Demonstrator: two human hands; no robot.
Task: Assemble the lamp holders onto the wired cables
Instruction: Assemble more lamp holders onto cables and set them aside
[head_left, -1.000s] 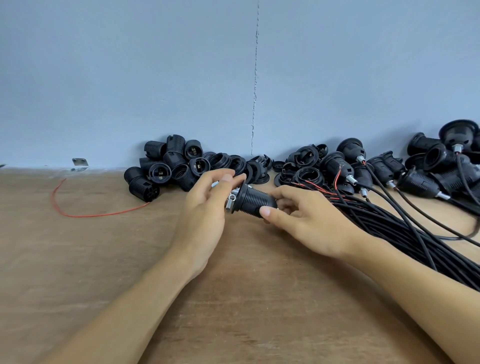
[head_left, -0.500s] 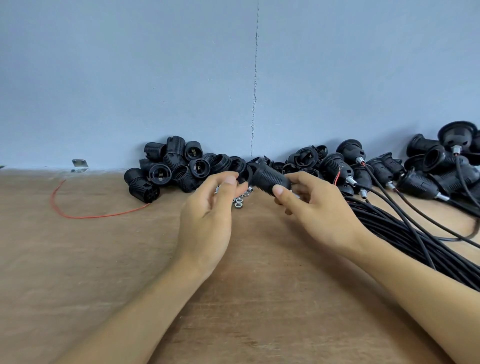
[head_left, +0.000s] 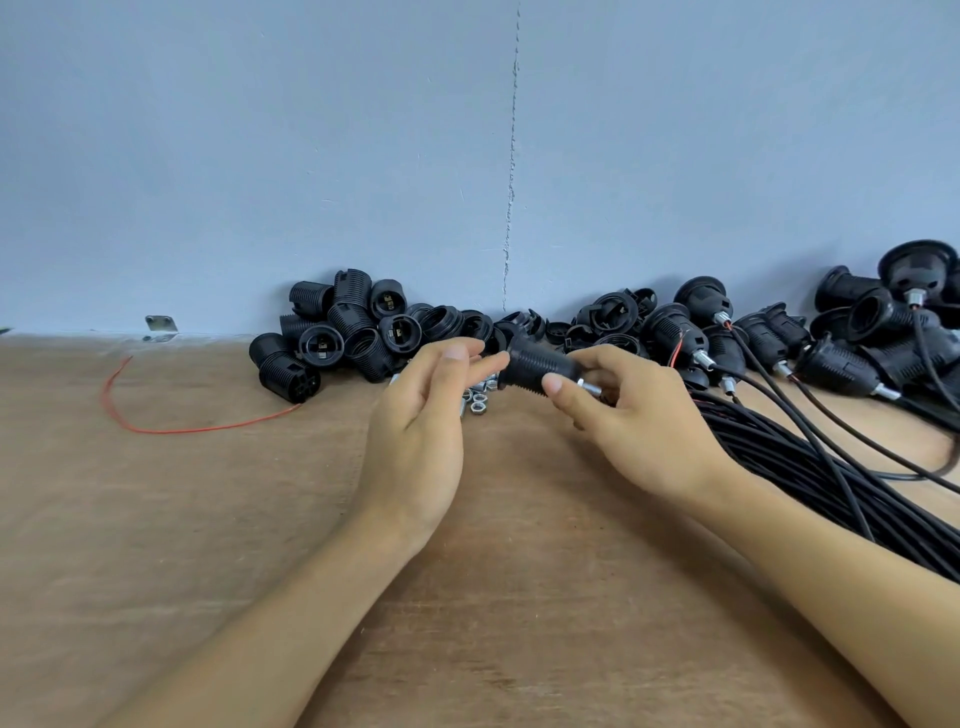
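The worktop (head_left: 260, 519) runs back to a wall (head_left: 260, 156). Along the wall's foot, loose holders (head_left: 332, 338) lie heaped left of centre, rings (head_left: 613, 317) just right of them, and wired holders (head_left: 852, 358) at far right. Their cables (head_left: 810, 467) run bundled toward the near right. A wire (head_left: 171, 428) lies left of the heap, with a bracket (head_left: 161, 328) behind it at the wall. Nuts (head_left: 475, 402) lie before the heap, below a holder (head_left: 540, 364) in the right grip (head_left: 639, 431); the left grip (head_left: 415, 426) is just beside it.

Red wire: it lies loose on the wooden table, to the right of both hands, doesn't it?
Wrong side. The head view shows the red wire lying loose on the wooden table to the left of both the left hand and the right hand.
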